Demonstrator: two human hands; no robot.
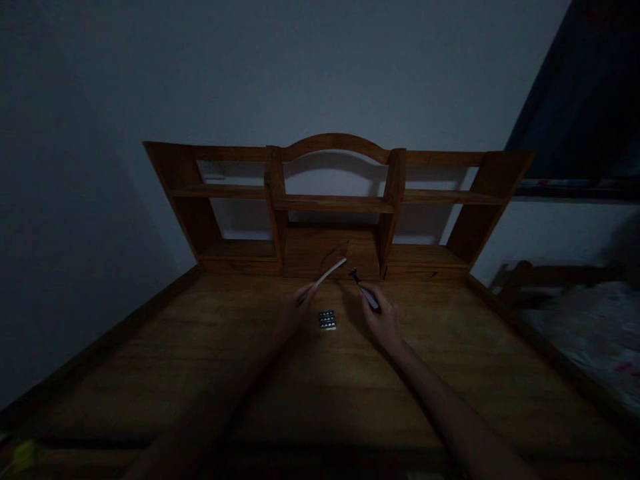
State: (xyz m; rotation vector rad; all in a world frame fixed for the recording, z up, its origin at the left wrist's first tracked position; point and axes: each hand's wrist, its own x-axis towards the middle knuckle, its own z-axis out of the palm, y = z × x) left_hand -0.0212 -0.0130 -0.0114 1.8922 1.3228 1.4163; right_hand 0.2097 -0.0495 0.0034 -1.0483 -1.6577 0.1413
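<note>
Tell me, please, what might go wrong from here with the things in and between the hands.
The slim, pale, curved stick in the left hand and the grey-and-black, razor-like tool in the right hand appear to have their tips close together, so they might knock.

The small, dark, rectangular pack lies between the hands on the brown wooden tabletop, so a hand could nudge it.

The light is dim, so fine details could be misjudged.

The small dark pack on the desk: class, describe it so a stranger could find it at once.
Find the wooden shelf unit, then the desk before it. There, between left grip and right grip, lies the small dark pack with rows of pale marks. Unlike the held pale stick and razor, it rests on the wood.
</note>
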